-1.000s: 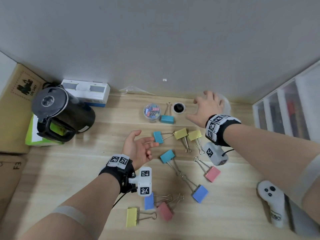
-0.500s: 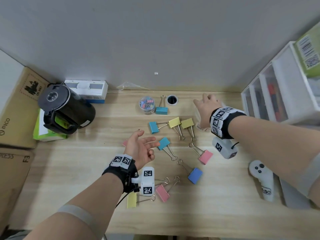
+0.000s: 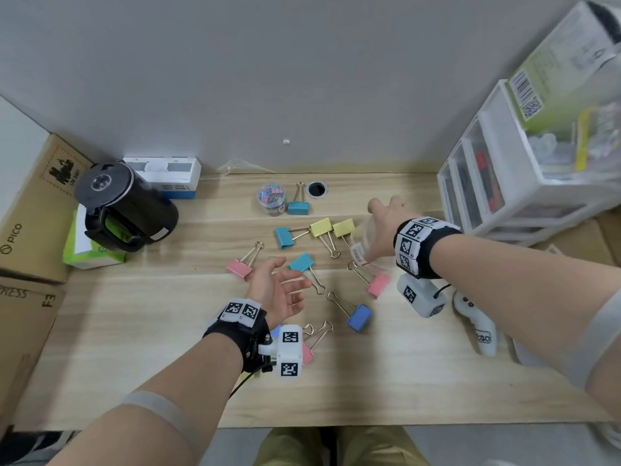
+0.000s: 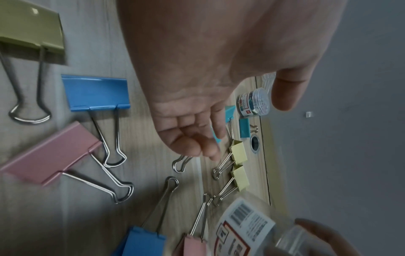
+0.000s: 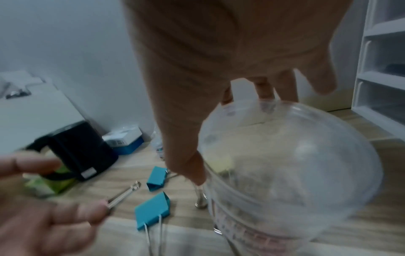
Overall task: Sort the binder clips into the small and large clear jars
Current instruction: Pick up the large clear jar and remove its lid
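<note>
Big jar (image 3: 364, 242) now pulled in from the back, over the clips | right hand (image 3: 386, 227) fingers curled round it, tilted | left hand (image 3: 274, 290) palm up, fingers loose, holding nothing | small jar (image 3: 271, 199) at the back | risk: tilted clear jar slips, knocks clips (image 3: 342, 228) about.
</note>
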The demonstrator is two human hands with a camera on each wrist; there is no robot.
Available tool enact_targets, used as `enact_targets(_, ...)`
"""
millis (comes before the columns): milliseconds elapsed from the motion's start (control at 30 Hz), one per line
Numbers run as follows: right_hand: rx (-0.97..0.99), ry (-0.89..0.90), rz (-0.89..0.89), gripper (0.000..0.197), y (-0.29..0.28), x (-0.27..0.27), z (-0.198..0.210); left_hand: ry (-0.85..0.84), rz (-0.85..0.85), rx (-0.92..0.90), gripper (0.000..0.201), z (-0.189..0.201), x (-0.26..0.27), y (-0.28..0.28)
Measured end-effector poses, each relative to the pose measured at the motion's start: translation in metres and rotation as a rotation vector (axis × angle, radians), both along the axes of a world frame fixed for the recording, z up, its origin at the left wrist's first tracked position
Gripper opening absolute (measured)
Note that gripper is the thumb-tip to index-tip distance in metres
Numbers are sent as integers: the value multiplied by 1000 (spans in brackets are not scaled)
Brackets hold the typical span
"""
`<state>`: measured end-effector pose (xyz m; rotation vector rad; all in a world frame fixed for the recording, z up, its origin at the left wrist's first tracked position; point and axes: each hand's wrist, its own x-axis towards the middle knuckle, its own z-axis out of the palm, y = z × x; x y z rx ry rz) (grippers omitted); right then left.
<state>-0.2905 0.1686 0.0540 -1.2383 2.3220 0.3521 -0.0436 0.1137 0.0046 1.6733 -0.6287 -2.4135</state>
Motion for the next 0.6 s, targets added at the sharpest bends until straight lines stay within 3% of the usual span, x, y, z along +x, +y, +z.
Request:
enact_targets(133,-74,-374,-63,98,-1,8,14,2,-15,-9,60,7,-8,8)
enact_targets(267,-61,-756,-253,88,-3,23,19,103,-67,1,71,14,-9,10)
enact_targets(467,94,-939,-429,64,3,53,21,134,-71,26,65,15,-1,16)
enact_targets(600,132,-998,-461,89,6,68,4,64,-62,-8,62,2,5,19)
